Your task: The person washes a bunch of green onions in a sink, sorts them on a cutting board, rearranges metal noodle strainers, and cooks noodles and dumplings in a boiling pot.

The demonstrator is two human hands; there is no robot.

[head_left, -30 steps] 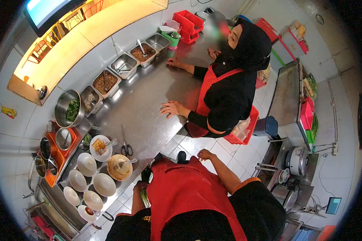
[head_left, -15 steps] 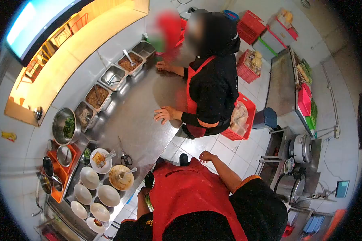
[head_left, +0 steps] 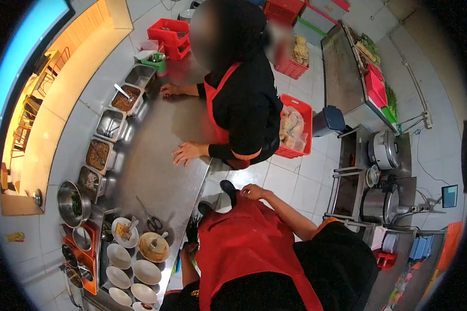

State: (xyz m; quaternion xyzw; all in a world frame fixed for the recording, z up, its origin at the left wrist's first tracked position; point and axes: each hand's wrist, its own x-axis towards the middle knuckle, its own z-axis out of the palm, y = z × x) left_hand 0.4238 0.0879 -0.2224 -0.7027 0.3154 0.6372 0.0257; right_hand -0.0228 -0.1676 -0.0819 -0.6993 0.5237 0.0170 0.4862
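Observation:
My left hand (head_left: 188, 251) is low beside the steel table's edge, partly in shadow, its fingers curled around a bunch of long green stalks (head_left: 193, 228). My right hand (head_left: 254, 192) hovers in front of my red apron (head_left: 244, 243), fingers loosely curled in, with nothing visible in them. On the steel table (head_left: 155, 129) nearest my left hand are a sauce-smeared bowl (head_left: 154, 246) with a fork and spoon, black-handled scissors (head_left: 153, 222), a plate with food scraps (head_left: 124, 232) and several white bowls (head_left: 147, 272).
Across the table corner stands a co-worker (head_left: 244, 88), one hand (head_left: 189, 153) resting on the tabletop. Steel food pans (head_left: 99, 154) line the wall side. A red crate (head_left: 296, 127) of bagged food sits on the floor. Pots (head_left: 380, 203) stand on the right.
My view has turned, so the table and co-worker appear shifted left. My right hand has come inward, closer to my apron. The left hand stays low by the table edge.

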